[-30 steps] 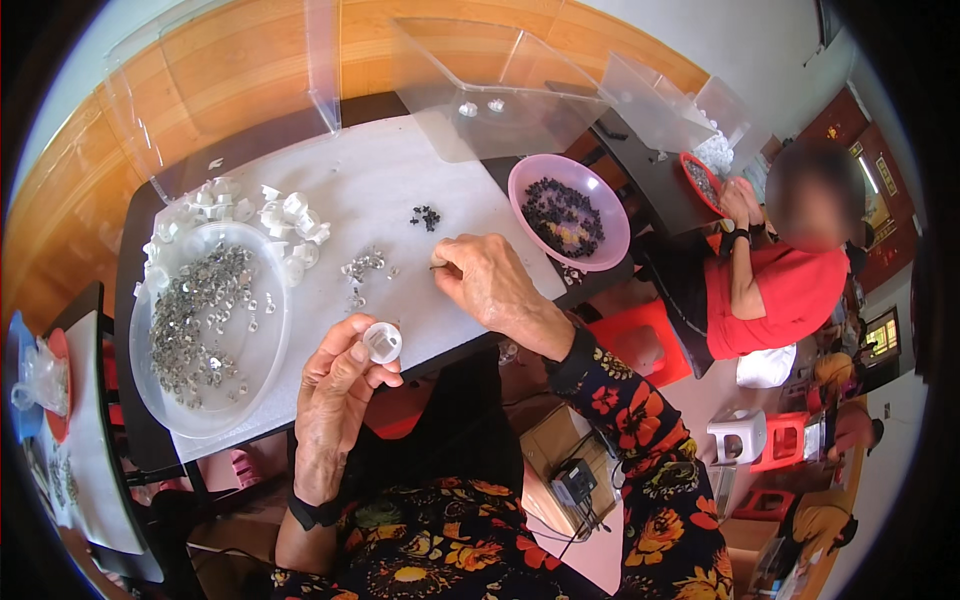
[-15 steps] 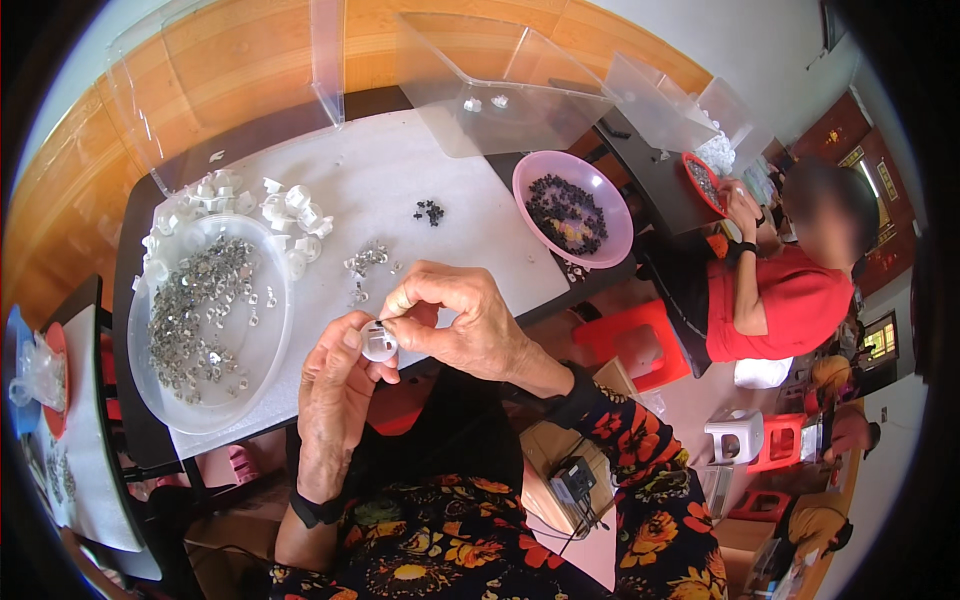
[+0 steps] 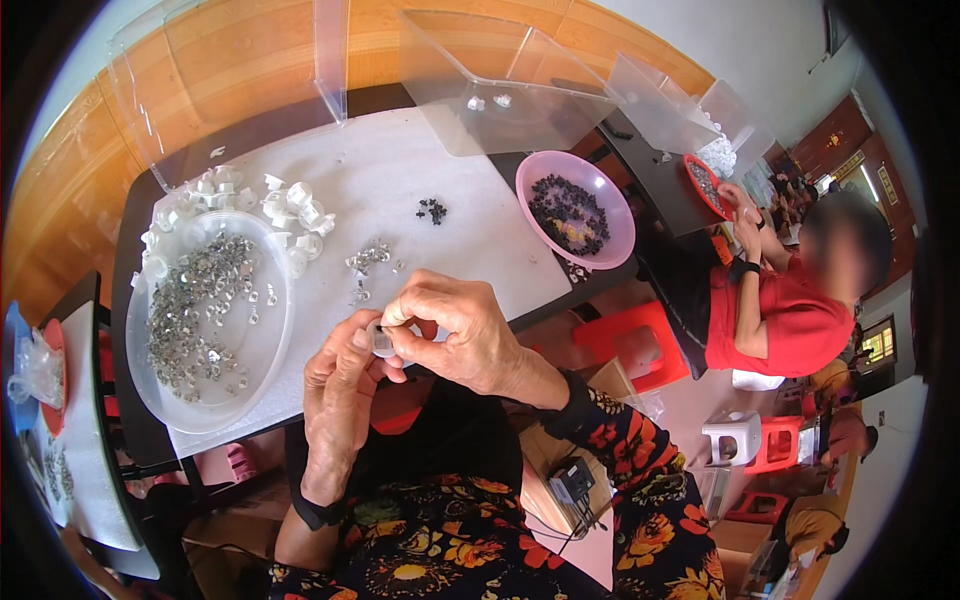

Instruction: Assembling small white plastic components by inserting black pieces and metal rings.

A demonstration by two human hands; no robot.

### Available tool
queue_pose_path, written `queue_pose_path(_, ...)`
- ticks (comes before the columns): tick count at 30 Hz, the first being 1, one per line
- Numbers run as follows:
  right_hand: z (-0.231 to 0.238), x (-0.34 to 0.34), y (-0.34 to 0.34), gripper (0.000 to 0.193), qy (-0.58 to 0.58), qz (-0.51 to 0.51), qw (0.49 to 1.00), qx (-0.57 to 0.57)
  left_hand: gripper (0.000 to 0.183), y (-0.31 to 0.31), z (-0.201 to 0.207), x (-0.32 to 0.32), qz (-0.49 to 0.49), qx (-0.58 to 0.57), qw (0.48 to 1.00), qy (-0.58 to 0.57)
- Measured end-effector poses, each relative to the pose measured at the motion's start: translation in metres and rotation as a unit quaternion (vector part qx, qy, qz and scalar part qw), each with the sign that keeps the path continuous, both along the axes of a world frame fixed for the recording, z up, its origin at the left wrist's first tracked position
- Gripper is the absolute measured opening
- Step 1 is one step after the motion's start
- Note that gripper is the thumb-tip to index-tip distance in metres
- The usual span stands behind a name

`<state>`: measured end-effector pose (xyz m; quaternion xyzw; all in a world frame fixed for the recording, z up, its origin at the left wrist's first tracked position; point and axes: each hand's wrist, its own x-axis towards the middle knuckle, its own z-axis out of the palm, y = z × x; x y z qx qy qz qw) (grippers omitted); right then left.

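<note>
Between my two hands, near the table's front edge, is a small round white plastic part (image 3: 381, 341). My left hand (image 3: 338, 385) grips its left side between thumb and fingers. Thumb and forefinger of my right hand (image 3: 452, 328) are pinched together at its upper right; a dark speck shows there, too small to name. Just beyond my hands lies a little heap of shiny metal pieces (image 3: 368, 257). Past it sits a small cluster of black pieces (image 3: 432, 211). A translucent round tray (image 3: 262, 365) at the left holds many more metal pieces.
White plastic parts (image 3: 297, 208) are piled behind the tray. A pink bowl (image 3: 600, 180) of black pieces stands at the table's right edge. Clear plastic bins (image 3: 480, 85) stand along the back. A person in a red top (image 3: 770, 325) works at the right, near a red stool (image 3: 640, 345).
My right hand has shifted slightly, its fingers closing further over the white part, which has turned a little. My left hand stays nearly in place. The person at the right has moved slightly.
</note>
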<state>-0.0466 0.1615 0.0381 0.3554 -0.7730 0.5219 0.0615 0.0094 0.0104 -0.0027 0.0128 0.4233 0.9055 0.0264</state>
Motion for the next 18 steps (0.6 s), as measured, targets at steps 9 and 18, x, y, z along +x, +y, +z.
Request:
queue_pose_path(9, -0.012, 0.014, 0.004, 0.017, 0.159, -0.071, 0.982, 0.073, 0.034, 0.009, -0.004, 0.002, 0.028, -0.126, 0.991, 0.044)
queue_pose_path(18, -0.011, 0.024, 0.002, 0.035, 0.212, -0.065, 0.965, 0.137, 0.03, 0.009, -0.001, 0.003, 0.047, -0.13, 0.99, 0.018)
